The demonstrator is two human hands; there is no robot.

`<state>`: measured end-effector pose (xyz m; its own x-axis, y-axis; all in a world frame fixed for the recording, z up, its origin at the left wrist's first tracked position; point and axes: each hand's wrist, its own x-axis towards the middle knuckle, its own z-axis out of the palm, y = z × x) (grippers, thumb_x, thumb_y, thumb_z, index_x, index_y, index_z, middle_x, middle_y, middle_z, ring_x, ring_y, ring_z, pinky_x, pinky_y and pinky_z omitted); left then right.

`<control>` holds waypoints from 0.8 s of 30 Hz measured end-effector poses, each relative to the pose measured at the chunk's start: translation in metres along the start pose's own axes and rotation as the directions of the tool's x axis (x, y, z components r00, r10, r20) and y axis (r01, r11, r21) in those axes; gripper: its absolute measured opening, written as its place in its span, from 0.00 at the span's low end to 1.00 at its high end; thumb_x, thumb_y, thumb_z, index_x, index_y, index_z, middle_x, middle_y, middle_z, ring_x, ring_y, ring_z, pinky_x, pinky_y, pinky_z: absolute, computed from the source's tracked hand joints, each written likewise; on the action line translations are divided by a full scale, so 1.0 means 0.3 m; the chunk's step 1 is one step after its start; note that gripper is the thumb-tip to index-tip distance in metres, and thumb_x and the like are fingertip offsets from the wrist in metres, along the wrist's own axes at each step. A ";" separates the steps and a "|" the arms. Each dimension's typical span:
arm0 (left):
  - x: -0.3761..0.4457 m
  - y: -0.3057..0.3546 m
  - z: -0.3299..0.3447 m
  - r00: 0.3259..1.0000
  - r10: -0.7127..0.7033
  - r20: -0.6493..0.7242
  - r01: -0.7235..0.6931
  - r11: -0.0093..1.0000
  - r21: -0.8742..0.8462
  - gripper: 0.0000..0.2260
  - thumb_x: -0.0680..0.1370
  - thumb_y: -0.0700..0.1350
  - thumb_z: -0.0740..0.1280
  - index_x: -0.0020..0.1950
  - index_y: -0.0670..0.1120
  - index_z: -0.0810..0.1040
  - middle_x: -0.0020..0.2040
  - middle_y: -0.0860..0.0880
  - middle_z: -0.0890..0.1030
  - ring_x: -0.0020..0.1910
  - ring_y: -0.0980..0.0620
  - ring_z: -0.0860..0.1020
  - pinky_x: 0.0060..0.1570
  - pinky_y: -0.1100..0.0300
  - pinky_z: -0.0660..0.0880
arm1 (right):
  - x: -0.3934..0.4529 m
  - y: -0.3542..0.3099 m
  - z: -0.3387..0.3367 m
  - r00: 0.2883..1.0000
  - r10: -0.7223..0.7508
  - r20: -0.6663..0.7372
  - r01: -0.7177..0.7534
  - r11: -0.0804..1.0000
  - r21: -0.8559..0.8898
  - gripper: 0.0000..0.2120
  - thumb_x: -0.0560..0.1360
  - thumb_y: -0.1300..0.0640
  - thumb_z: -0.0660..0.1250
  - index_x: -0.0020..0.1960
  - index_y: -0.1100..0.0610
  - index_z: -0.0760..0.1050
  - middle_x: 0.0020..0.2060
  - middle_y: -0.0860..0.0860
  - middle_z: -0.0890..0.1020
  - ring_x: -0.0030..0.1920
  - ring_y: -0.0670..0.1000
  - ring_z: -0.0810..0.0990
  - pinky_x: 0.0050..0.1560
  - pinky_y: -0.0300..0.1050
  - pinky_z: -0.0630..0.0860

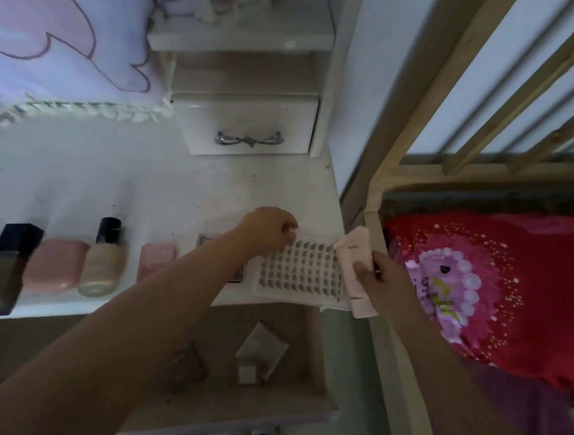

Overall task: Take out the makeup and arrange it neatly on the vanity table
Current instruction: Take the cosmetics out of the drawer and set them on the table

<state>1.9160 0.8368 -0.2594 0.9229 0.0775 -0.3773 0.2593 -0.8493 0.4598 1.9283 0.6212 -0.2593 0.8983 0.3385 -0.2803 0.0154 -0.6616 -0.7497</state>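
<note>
White glossy vanity table [116,183] bearing a row of cosmetics along its front edge. Left hand [267,231], arm extended, pinches the far corner of a flat white lash tray [300,273] gridded with dark clusters. Right hand [382,281] grips a soft pale-pink tube [353,274], long axis running near-to-far, at the table's right edge.

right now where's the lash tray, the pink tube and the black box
lash tray [300,273], head view, middle of its grid
pink tube [352,267], head view, upper body above the fingers
black box [3,267], head view, middle of its top face
</note>
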 end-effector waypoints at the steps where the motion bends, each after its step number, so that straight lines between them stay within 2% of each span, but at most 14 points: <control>1: 0.011 -0.010 0.002 1.000 -0.013 0.008 0.013 0.999 0.038 0.16 0.79 0.46 0.60 0.65 0.45 0.73 0.64 0.45 0.75 0.63 0.46 0.72 0.65 0.52 0.66 | 0.008 -0.002 0.009 1.000 -0.007 0.016 0.007 1.000 0.004 0.08 0.78 0.60 0.60 0.53 0.63 0.74 0.45 0.61 0.80 0.47 0.61 0.79 0.45 0.52 0.76; 4: 0.021 -0.038 0.009 0.998 -0.035 -0.061 0.040 0.995 0.090 0.15 0.78 0.46 0.59 0.63 0.46 0.74 0.60 0.45 0.76 0.59 0.46 0.73 0.62 0.52 0.69 | 0.024 -0.022 0.039 0.999 -0.025 0.036 0.025 1.000 0.016 0.08 0.78 0.60 0.59 0.54 0.62 0.74 0.47 0.61 0.81 0.47 0.61 0.79 0.48 0.56 0.76; 8: -0.004 -0.070 0.031 0.980 -0.087 -0.179 0.097 0.994 0.050 0.14 0.78 0.47 0.61 0.61 0.44 0.75 0.57 0.44 0.77 0.57 0.45 0.73 0.58 0.52 0.70 | 0.076 -0.036 0.073 0.999 -0.016 0.045 0.019 0.998 -0.055 0.10 0.78 0.58 0.58 0.55 0.62 0.73 0.48 0.59 0.79 0.42 0.54 0.76 0.38 0.41 0.69; 11: -0.028 -0.093 0.039 0.972 -0.104 -0.210 0.121 0.990 0.073 0.15 0.78 0.49 0.60 0.62 0.44 0.74 0.57 0.44 0.77 0.57 0.46 0.73 0.58 0.53 0.69 | 0.109 -0.049 0.080 0.998 0.002 0.065 0.005 0.994 -0.109 0.12 0.78 0.57 0.58 0.57 0.62 0.72 0.50 0.58 0.79 0.43 0.51 0.74 0.43 0.42 0.69; 14: -0.051 -0.110 0.033 0.965 -0.117 -0.235 0.142 0.986 0.092 0.17 0.79 0.50 0.59 0.64 0.45 0.72 0.61 0.45 0.75 0.60 0.45 0.71 0.59 0.52 0.68 | 0.146 -0.092 0.063 0.992 -0.064 0.110 0.084 0.979 -0.184 0.12 0.79 0.58 0.57 0.57 0.62 0.72 0.51 0.58 0.78 0.45 0.52 0.75 0.45 0.43 0.70; 17: -0.088 -0.140 0.027 0.952 -0.098 -0.291 0.138 0.983 0.119 0.17 0.79 0.49 0.59 0.65 0.44 0.71 0.63 0.45 0.74 0.62 0.45 0.70 0.61 0.52 0.67 | 0.237 -0.159 0.054 0.967 -0.160 0.200 0.222 0.912 -0.344 0.12 0.79 0.59 0.53 0.57 0.63 0.71 0.52 0.61 0.78 0.50 0.58 0.76 0.49 0.48 0.73; 20: -0.125 -0.198 0.008 0.936 -0.073 -0.344 0.138 0.976 0.167 0.18 0.79 0.49 0.59 0.66 0.42 0.70 0.66 0.44 0.72 0.66 0.44 0.67 0.65 0.52 0.63 | 0.349 -0.222 0.095 0.948 -0.208 0.240 0.303 0.818 -0.489 0.15 0.80 0.57 0.51 0.61 0.63 0.68 0.54 0.61 0.75 0.53 0.60 0.75 0.45 0.46 0.67; 22: -0.139 -0.246 -0.001 0.937 -0.082 -0.340 0.164 0.962 0.220 0.20 0.79 0.50 0.57 0.69 0.43 0.67 0.70 0.44 0.68 0.70 0.45 0.62 0.69 0.53 0.59 | 0.405 -0.251 0.133 0.934 -0.231 0.274 0.351 0.740 -0.573 0.19 0.79 0.50 0.53 0.63 0.62 0.67 0.55 0.59 0.73 0.54 0.60 0.74 0.43 0.44 0.64; 24: -0.146 -0.287 -0.005 0.943 -0.105 -0.315 0.189 0.951 0.247 0.22 0.80 0.52 0.54 0.71 0.44 0.63 0.73 0.44 0.63 0.73 0.45 0.57 0.72 0.53 0.54 | 0.450 -0.268 0.161 0.914 -0.207 0.349 0.394 0.664 -0.636 0.29 0.75 0.41 0.58 0.68 0.59 0.63 0.60 0.58 0.70 0.58 0.59 0.73 0.45 0.44 0.64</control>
<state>1.8539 0.9072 -0.2812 0.9328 0.3272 -0.1508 0.3503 -0.9215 0.1675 2.0271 0.7526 -0.2658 0.6642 0.6802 -0.3099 0.6430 -0.7314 -0.2272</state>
